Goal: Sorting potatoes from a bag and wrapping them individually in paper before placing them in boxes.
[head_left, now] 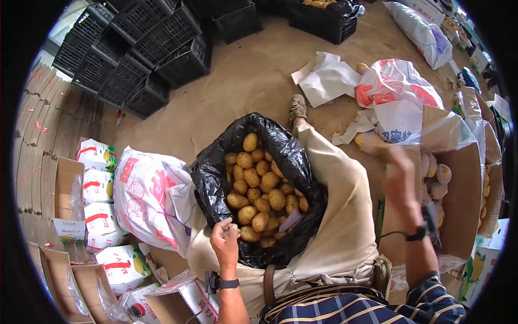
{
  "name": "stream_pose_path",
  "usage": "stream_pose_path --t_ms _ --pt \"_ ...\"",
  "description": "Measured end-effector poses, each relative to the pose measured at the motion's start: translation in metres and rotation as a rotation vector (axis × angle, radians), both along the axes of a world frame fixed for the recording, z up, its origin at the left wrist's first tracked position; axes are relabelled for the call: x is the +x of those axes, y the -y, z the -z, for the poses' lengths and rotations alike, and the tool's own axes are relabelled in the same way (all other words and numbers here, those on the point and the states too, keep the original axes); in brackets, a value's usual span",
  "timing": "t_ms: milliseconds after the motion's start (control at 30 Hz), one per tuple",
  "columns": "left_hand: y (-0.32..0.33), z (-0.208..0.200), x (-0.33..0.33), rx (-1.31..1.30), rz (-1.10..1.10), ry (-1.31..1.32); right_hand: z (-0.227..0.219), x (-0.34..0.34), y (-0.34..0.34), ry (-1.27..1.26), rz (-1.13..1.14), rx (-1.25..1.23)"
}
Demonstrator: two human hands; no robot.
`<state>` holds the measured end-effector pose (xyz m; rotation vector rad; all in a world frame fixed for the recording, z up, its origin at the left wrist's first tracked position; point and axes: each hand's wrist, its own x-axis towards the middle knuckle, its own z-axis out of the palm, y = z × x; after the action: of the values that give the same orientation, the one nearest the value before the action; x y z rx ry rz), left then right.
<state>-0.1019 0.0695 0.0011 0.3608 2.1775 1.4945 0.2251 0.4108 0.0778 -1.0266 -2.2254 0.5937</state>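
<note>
Between my legs stands a container lined with a black plastic bag (208, 186), its mouth wide around many bare yellow potatoes (260, 222). My left hand (224, 240) is at the bag's near left rim, fingers curled; whatever they may hold is hidden. Among the potatoes at the right lies a pale lilac flat piece (290, 221). Motion smears my right hand (400, 181), which is above the left side of an open cardboard box (458, 202). Inside that box are potatoes in white foam nets (440, 190). Beyond the blurred fingers is another netted potato (369, 141); whether they touch it is unclear.
A white and red printed sack (154, 200) leans at my left, beside several white cartons (99, 186). Black crates (135, 59) are stacked at the far left. Another sack (398, 86) and white paper sheets (330, 81) lie ahead to the right.
</note>
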Motion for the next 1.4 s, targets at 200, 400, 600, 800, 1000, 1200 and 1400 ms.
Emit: stream_pose_path --t_ms 200,400,600,800,1000,1200,1400 --pt "0.021 -0.007 -0.056 0.052 -0.339 -0.060 0.093 -0.176 0.103 0.522 -0.790 -0.146" --pt "0.002 -0.010 -0.073 0.099 -0.146 -0.101 0.181 -0.168 0.151 0.686 -0.850 0.008" --pt "-0.077 0.032 -0.022 -0.450 0.501 -0.563 0.154 -0.176 0.127 0.915 -0.869 -0.230" --pt "-0.067 0.053 -0.029 -0.758 0.722 -0.547 0.101 -0.155 0.109 0.555 -0.546 -0.460" --pt "-0.038 0.057 -0.049 -0.808 0.764 -0.463 0.090 -0.133 0.115 0.280 -0.414 -0.736" --pt "-0.031 0.046 -0.037 -0.677 0.666 -0.541 0.090 -0.123 0.125 0.115 -0.414 -0.599" --pt "-0.030 -0.028 -0.014 -0.104 0.536 -0.537 0.080 -0.125 0.116 0.120 -0.355 -0.536"
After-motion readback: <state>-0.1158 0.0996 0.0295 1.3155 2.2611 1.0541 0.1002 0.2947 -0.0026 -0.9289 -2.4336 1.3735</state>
